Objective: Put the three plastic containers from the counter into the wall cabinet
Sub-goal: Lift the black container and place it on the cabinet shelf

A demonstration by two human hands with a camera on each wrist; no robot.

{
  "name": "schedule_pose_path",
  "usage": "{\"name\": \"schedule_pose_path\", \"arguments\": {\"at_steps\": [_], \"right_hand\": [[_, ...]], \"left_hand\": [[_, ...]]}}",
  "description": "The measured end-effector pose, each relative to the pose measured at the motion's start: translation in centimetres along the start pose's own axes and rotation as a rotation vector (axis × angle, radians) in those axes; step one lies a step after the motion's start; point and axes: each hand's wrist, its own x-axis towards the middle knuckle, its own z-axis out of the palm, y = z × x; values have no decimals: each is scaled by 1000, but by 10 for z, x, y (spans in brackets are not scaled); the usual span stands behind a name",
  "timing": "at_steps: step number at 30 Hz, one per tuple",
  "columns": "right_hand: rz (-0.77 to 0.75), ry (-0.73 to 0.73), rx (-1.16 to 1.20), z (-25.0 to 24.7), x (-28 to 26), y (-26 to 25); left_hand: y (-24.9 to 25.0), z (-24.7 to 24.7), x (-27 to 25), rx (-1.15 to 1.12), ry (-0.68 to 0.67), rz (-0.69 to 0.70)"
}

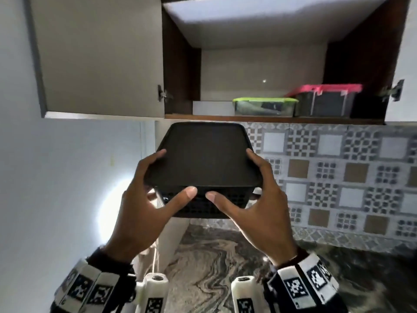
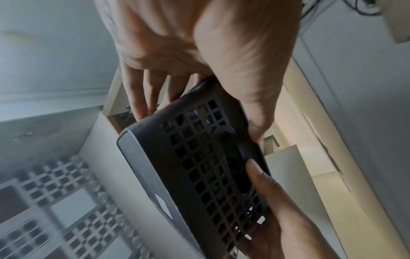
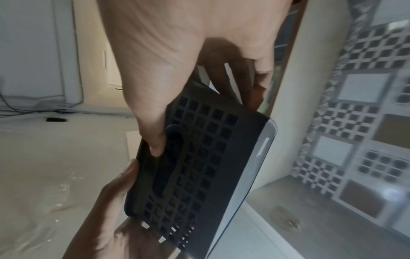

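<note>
Two hands, left hand (image 1: 144,197) and right hand (image 1: 259,199), clasp black lattice-sided plastic container (image 1: 203,163) | held just below open wall cabinet (image 1: 270,119) shelf | seems light, stiff, smooth-lidded | hold by opposite sides

Head view looks forward and up, cabinet (image 1: 270,64) far. Both wrist views sit close, from left and right, sharing the black container (image 2: 199,166) between them.
</note>
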Motion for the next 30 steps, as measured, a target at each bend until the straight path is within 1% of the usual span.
{"name": "schedule_pose_path", "arguments": {"at_steps": [3, 6, 10, 13, 18, 25, 30], "right_hand": [[-50, -5, 9, 3, 41, -20], [-55, -3, 9, 9, 87, -30], [-56, -7, -24, 19, 145, -31], [-35, -3, -40, 30, 182, -24], [15, 41, -86, 50, 224, -9], [69, 34, -126, 71, 261, 9], [103, 22, -172, 79, 290, 27]], "left_hand": [[17, -9, 41, 29, 35, 33], [21, -10, 88, 43, 56, 57], [9, -8, 151, 50, 79, 33], [-3, -6, 187, 61, 92, -7], [-21, 6, 227, 65, 117, -69], [-50, 17, 267, 92, 86, -139], [-67, 26, 298, 116, 65, -140]]}}
